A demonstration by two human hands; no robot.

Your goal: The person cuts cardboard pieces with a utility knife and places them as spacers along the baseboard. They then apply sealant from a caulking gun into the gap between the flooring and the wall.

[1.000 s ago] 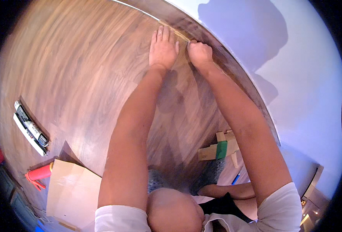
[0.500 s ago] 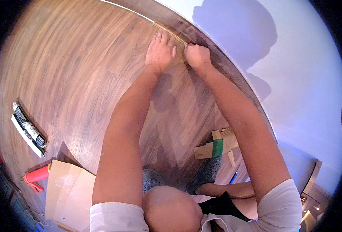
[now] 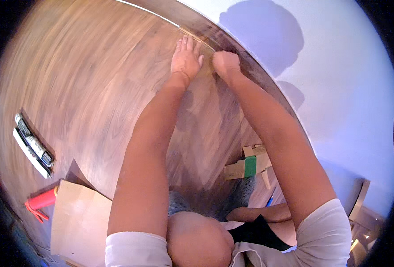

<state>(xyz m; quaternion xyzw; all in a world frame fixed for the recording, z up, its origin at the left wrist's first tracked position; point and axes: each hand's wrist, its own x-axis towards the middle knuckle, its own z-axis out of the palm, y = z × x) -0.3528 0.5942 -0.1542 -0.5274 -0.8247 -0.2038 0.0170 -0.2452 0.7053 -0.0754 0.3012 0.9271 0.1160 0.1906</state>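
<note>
My left hand lies on the wood-look floor, its fingers stretched out toward the far wall edge. Just in front of its fingertips, a thin tan strip runs along the foot of the brown skirting board. To the right, my right hand is closed in a fist beside the skirting, at the near end of the visible strip. Whatever its fingers hold, if anything, is hidden by the hand.
Two sealant cartridges lie at left. Below them are a red caulking gun and a cardboard sheet. Cardboard pieces with green tape and a blue pen lie near my right arm. A white wall rises at right.
Both hands stay almost in place beside the skirting; the left has shifted very slightly right. My shadow on the wall has moved a little left.
</note>
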